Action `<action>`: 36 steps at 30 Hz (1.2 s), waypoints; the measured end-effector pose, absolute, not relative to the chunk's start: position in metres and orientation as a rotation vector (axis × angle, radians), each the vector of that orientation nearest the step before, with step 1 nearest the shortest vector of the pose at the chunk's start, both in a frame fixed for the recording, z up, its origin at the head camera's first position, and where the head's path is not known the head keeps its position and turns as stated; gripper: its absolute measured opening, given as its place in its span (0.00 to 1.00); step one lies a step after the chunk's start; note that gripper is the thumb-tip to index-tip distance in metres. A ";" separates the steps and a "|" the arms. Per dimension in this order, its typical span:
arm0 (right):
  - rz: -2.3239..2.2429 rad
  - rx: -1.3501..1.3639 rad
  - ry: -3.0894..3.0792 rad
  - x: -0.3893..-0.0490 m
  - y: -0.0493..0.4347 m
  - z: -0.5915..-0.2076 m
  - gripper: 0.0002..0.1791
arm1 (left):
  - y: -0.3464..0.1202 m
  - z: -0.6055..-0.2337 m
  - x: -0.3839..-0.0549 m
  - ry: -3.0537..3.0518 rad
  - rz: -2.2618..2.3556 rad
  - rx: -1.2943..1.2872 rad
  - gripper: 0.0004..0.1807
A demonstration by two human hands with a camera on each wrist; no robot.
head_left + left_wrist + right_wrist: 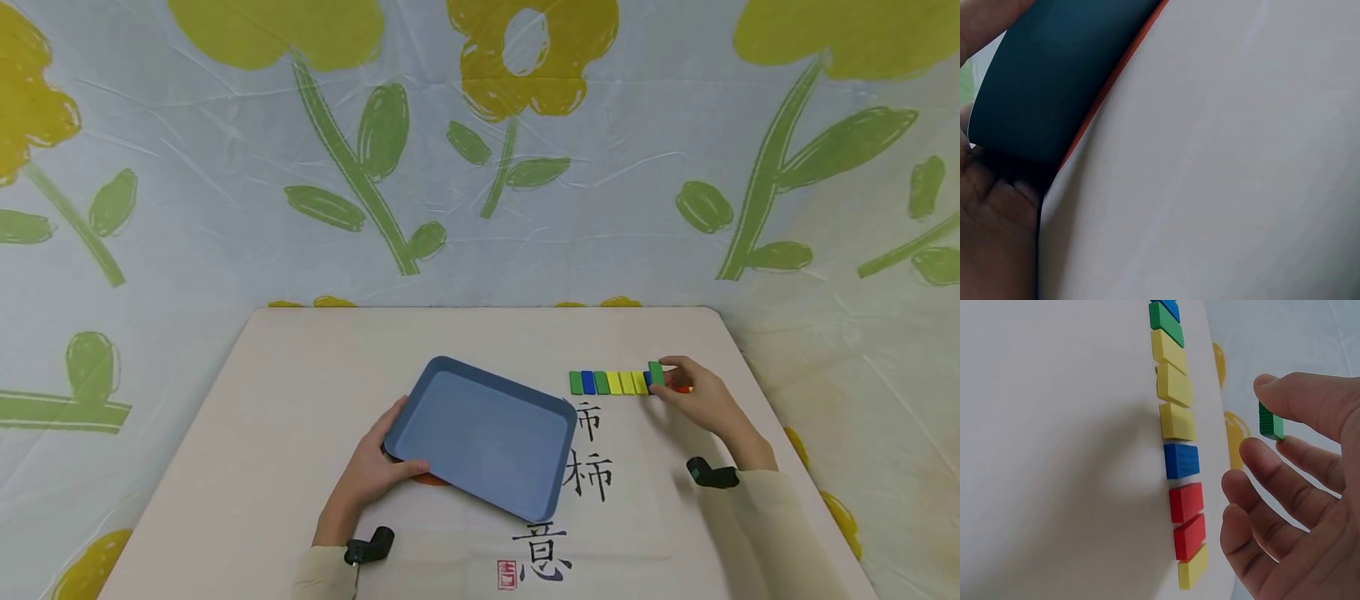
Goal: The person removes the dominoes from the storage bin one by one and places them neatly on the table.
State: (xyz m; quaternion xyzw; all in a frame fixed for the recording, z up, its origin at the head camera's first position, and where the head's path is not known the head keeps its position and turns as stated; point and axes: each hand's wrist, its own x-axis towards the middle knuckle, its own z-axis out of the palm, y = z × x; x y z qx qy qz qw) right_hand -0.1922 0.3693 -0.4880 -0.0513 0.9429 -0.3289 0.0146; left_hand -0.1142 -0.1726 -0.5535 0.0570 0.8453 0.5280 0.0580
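Note:
In the head view my left hand (372, 462) grips the left corner of a blue rectangular tray (480, 442), thumb over the rim and fingers underneath. The left wrist view shows the tray's dark side wall (1041, 75) against that palm. My right hand (701, 396) pinches a small green block (1270, 423) between thumb and fingertips, raised above a row of coloured blocks. That row holds green, blue, yellow and red pieces lying side by side, among them a blue block (1182, 461) and a red block (1186, 503).
A pale mat (300, 400) covers the table. Black brush characters (588, 475) and a red seal print (507, 575) lie right of and below the tray. Part of an orange patch (430, 480) shows under the tray's edge. A flower-patterned cloth (600, 233) hangs behind.

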 end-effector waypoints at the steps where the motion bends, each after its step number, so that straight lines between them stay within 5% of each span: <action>1: -1.019 -0.151 2.933 -0.192 0.370 -0.488 0.31 | -0.173 -0.554 -0.114 2.563 1.599 0.173 0.60; 36: -0.984 -0.072 2.916 -0.192 0.391 -0.495 0.34 | -0.173 -0.553 -0.114 2.556 1.595 0.159 0.61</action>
